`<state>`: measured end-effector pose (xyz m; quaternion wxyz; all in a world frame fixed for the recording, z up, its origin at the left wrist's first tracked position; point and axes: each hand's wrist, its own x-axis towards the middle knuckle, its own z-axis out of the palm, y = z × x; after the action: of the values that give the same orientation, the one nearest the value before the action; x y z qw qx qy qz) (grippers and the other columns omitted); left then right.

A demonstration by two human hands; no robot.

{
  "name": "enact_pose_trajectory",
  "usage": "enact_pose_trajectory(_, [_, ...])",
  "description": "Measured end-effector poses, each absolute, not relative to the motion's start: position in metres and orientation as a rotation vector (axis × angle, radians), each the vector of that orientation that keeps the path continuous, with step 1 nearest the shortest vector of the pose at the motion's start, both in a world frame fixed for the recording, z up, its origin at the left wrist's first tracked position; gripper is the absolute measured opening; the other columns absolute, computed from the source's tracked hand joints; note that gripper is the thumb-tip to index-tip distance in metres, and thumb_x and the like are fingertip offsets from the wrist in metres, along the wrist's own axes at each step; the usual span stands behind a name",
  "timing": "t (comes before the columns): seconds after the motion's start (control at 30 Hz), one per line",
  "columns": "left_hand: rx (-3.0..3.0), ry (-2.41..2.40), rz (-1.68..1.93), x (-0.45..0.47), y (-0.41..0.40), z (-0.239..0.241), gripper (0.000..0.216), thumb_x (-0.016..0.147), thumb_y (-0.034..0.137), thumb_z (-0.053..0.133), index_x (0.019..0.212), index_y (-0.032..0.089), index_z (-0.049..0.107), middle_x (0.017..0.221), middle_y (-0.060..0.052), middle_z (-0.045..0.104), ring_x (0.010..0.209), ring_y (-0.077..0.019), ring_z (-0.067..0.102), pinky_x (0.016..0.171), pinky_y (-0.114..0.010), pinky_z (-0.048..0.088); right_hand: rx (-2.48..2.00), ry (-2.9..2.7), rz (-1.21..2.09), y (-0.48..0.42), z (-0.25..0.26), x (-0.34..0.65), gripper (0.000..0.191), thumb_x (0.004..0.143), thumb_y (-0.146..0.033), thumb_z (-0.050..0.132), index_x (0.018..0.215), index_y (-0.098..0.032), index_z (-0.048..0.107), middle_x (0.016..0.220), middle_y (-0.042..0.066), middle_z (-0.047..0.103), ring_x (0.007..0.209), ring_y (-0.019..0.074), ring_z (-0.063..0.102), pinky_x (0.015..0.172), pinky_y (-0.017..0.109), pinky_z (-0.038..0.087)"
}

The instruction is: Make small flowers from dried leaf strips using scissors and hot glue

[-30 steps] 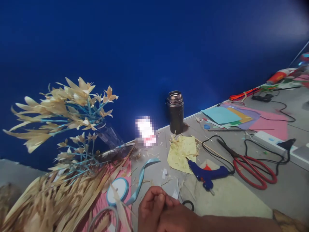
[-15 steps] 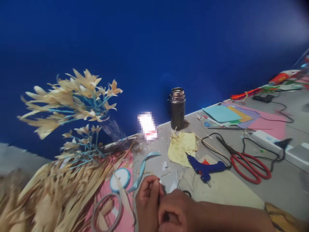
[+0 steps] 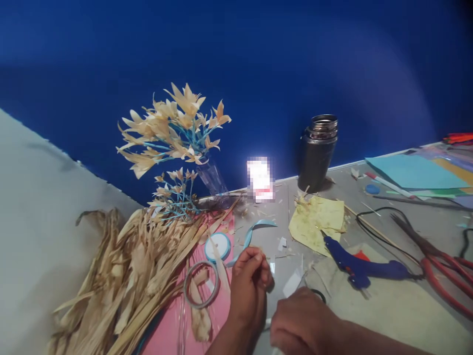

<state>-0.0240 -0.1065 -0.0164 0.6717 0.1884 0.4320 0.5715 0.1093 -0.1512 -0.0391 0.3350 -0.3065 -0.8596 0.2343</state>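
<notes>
My left hand (image 3: pixel 251 286) is raised above the table with its fingers curled into a pinch; whatever it may hold is too small or hidden to tell. To its right and lower, my right hand (image 3: pixel 305 320) is closed, knuckles up, with a pale bit barely showing beneath it. A small gap separates the two hands. Left of them lie a spool of light blue ribbon (image 3: pixel 222 248) and a roll of tape (image 3: pixel 185 286). A blue glue gun (image 3: pixel 364 266) rests on its side beyond my right hand. White paper scraps (image 3: pixel 293 282) lie just past the knuckles.
Dried corn husks (image 3: pixel 121 281) are heaped on pink paper (image 3: pixel 168 330). Husk flowers (image 3: pixel 177 123) lean in a clear vase (image 3: pixel 212 180). An open flask (image 3: pixel 318 158) and a blurred bright phone-like rectangle (image 3: pixel 260 180) stand near the blue wall. Red-handled scissors (image 3: pixel 447 271) lie right.
The view has swung left, so everything sits further right in it. My hands, together before, are now slightly apart, the right one lower and to the right.
</notes>
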Motion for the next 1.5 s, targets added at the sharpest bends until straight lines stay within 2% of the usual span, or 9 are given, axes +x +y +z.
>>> enact_pose_trajectory(0.13, [0.444, 0.951, 1.241, -0.024, -0.11, -0.016, 0.028, 0.067, 0.028, 0.083, 0.072, 0.017, 0.058, 0.056, 0.005, 0.056, 0.046, -0.0056, 0.04, 0.049, -0.021, 0.027, -0.816, -1.997, 0.511, -0.148, -0.035, 0.108, 0.039, 0.106, -0.031, 0.043, 0.073, -0.023, 0.063, 0.061, 0.0, 0.064, 0.057, 0.0146, 0.056, 0.06, 0.027, 0.041])
enact_pose_trajectory(0.27, [0.435, 0.973, 1.227, -0.025, -0.111, -0.016, 0.03, 0.065, 0.028, 0.083, 0.071, 0.018, 0.056, 0.057, 0.005, 0.055, 0.048, -0.0057, 0.043, 0.05, -0.02, 0.029, -0.71, -1.95, 0.638, -0.139, -0.04, 0.106, 0.026, 0.103, -0.02, 0.045, 0.093, -0.022, 0.069, 0.079, 0.004, 0.072, 0.075, 0.0156, 0.066, 0.07, 0.024, 0.05])
enact_pose_trajectory(0.4, [0.422, 0.975, 1.248, -0.026, -0.108, -0.012, 0.029, 0.067, 0.029, 0.081, 0.071, 0.018, 0.054, 0.056, 0.005, 0.054, 0.045, -0.0058, 0.041, 0.047, -0.02, 0.026, -0.729, -2.118, 0.818, -0.142, -0.043, 0.109, 0.037, 0.11, -0.034, 0.036, 0.098, -0.025, 0.071, 0.071, -0.003, 0.072, 0.063, 0.0122, 0.064, 0.061, 0.022, 0.044])
enact_pose_trajectory(0.57, [0.441, 0.931, 1.415, -0.037, -0.112, 0.02, 0.025, 0.067, 0.023, 0.082, 0.072, 0.017, 0.058, 0.06, 0.005, 0.055, 0.05, -0.006, 0.042, 0.05, -0.02, 0.03, -0.734, -2.378, 0.711, -0.159, -0.037, 0.11, 0.051, 0.108, -0.056, 0.034, 0.086, -0.024, 0.068, 0.069, -0.001, 0.07, 0.062, 0.0152, 0.061, 0.065, 0.029, 0.038])
enact_pose_trajectory(0.8, [0.48, 0.869, 1.485, -0.075, -0.143, 0.045, 0.021, 0.075, 0.021, 0.082, 0.071, 0.017, 0.062, 0.063, 0.005, 0.054, 0.051, -0.005, 0.039, 0.05, -0.021, 0.03, -0.733, -2.497, 0.599, -0.161, -0.026, 0.111, 0.033, 0.104, -0.023, 0.04, 0.08, -0.022, 0.062, 0.072, -0.001, 0.066, 0.063, 0.0144, 0.056, 0.062, 0.031, 0.028])
enact_pose_trajectory(1.07, [0.306, 0.917, 1.363, -0.088, -0.19, 0.003, 0.026, 0.072, 0.022, 0.084, 0.065, 0.016, 0.06, 0.056, 0.005, 0.048, 0.051, -0.0064, 0.037, 0.051, -0.023, 0.026, -0.784, -2.537, 0.499, -0.158, -0.022, 0.117, 0.031, 0.105, -0.021, 0.043, 0.079, -0.023, 0.06, 0.07, -0.001, 0.066, 0.062, 0.0155, 0.058, 0.063, 0.032, 0.027])
enact_pose_trajectory(1.23, [0.338, 0.987, 1.349, -0.089, -0.195, 0.008, 0.025, 0.068, 0.024, 0.085, 0.063, 0.016, 0.061, 0.053, 0.005, 0.048, 0.05, -0.0069, 0.036, 0.052, -0.024, 0.027, -1.025, -2.596, 0.321, -0.146, -0.003, 0.136, 0.028, 0.103, -0.023, 0.046, 0.083, -0.024, 0.065, 0.072, 0.0, 0.07, 0.062, 0.019, 0.064, 0.06, 0.032, 0.03])
enact_pose_trajectory(1.4, [0.45, 1.054, 1.318, -0.079, -0.183, 0.03, 0.023, 0.059, 0.023, 0.088, 0.064, 0.016, 0.066, 0.057, 0.004, 0.057, 0.05, -0.0061, 0.041, 0.053, -0.023, 0.029, -1.555, -2.578, 0.101, -0.114, 0.011, 0.143, 0.019, 0.1, -0.023, 0.052, 0.102, -0.024, 0.071, 0.106, 0.01, 0.076, 0.083, 0.0259, 0.07, 0.064, 0.033, 0.042])
enact_pose_trajectory(1.5, [0.525, 0.998, 1.283, -0.067, -0.176, 0.04, 0.023, 0.058, 0.023, 0.088, 0.063, 0.015, 0.067, 0.057, 0.004, 0.058, 0.049, -0.0058, 0.042, 0.052, -0.022, 0.028, -1.645, -2.604, 0.035, -0.08, 0.011, 0.13, 0.025, 0.097, -0.017, 0.054, 0.115, -0.02, 0.071, 0.142, 0.016, 0.063, 0.115, 0.0332, 0.064, 0.083, 0.039, 0.049])
